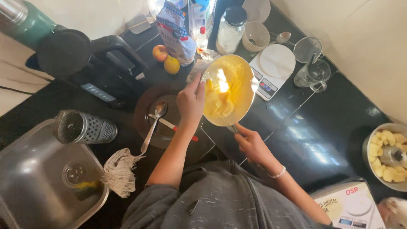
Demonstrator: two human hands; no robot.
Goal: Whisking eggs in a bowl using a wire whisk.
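Observation:
My left hand (191,101) grips the left rim of a tilted metal bowl (247,72) that holds pale yellow batter (220,99). Below the bowl, my right hand (251,143) is closed on the thin metal handle of a utensil (232,128) whose head is hidden by the bowl. Under the bowl lies a dark round plate (146,108) with a metal spoon (153,125) and a red-handled knife (176,127) on it.
A steel sink (29,186) and a metal grater (85,127) are at the left, with a cloth (121,171) at the sink's edge. A kitchen scale (273,70), glass jar (231,29), cups, flour bag (174,29) and two fruits (166,59) stand behind. A bowl of cut fruit pieces (388,157) is at right.

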